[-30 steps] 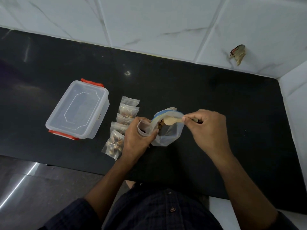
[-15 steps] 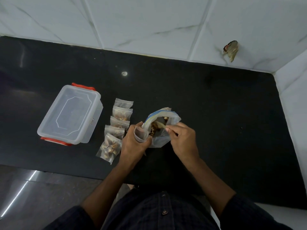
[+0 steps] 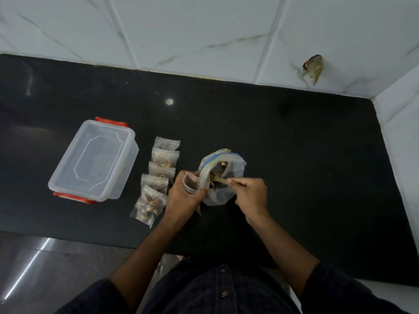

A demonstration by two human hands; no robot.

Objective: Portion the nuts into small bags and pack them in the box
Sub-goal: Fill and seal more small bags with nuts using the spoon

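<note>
2 hands busy: left hand (image 3: 184, 196) pinches small bag (image 3: 190, 182), right hand (image 3: 249, 194) grips spoon (image 3: 219, 179); nuts may spill onto the worktop (image 3: 294, 155) if it tilts.

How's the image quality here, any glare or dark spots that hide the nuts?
Head view: dim overall; a small bright glare spot on the black counter, streak reflections on the floor lower left. Nuts inside the large bag are shadowed and hard to make out. Wall tile lines bend from wide-angle distortion.

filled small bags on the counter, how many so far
5, in one overlapping column right of the box, running from the far bag to the nearest bag; the left hand may hide more.
</note>
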